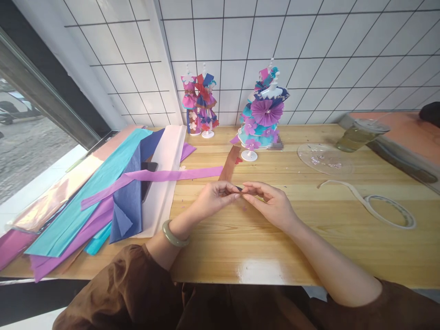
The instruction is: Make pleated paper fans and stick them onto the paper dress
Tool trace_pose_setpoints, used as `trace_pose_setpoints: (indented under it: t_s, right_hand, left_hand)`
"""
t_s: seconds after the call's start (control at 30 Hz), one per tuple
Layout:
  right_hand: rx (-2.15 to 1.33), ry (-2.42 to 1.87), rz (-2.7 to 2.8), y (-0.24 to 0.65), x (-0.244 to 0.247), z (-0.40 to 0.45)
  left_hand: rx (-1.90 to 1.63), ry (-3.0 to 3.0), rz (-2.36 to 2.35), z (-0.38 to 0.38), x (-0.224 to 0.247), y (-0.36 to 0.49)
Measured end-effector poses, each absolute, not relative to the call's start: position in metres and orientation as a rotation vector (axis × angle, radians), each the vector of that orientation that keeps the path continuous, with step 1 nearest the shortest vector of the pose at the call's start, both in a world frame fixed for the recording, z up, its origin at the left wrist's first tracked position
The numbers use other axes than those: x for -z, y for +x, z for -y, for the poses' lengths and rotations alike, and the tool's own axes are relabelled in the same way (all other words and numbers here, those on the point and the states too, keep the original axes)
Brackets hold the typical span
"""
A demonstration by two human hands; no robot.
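Observation:
Fingertips meeting over the middle of the table, my left hand (220,197) and my right hand (268,199) both pinch a brown crepe paper strip (229,164). The strip runs away from my hands toward the decorated stand, and its near part is mostly covered by my fingers. A small dark bit shows between the fingertips, too small to name. A purple paper strip (192,173) ends just left of the brown one. Behind my hands stands a small white dress stand (249,156) dressed in turquoise and purple paper with a pleated purple rosette (267,112).
At left lie turquoise paper (82,197), blue paper (127,201), pale pink paper (165,183) and a partly covered phone (148,183). Two smaller dressed stands (207,134) are by the tiled wall. Rightward are a clear dish (323,167), a lidded cup (355,137) and a tape roll (409,220).

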State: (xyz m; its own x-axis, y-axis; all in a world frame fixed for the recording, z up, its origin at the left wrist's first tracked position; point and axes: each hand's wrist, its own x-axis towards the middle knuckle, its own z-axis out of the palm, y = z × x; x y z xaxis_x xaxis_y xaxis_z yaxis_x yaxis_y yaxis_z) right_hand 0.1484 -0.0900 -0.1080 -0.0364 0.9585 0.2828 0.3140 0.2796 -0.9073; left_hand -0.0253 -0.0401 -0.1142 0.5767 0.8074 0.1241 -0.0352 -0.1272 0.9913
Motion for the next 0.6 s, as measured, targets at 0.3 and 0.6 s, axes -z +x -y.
trace_pose_setpoints:
  t_s: [0.3,0.6]
  right_hand:
    - [-1.215,-1.095,1.396,0.1523,0.1022,0.0881]
    - [-0.921,-1.214,1.371,0.1493,0.0995,0.09]
  left_hand:
    - [-0.599,1.282,-0.472,0.0383,0.1034,-0.0341]
    - [-0.915,1.705,-0.663,0.0425,0.1099,-0.0252]
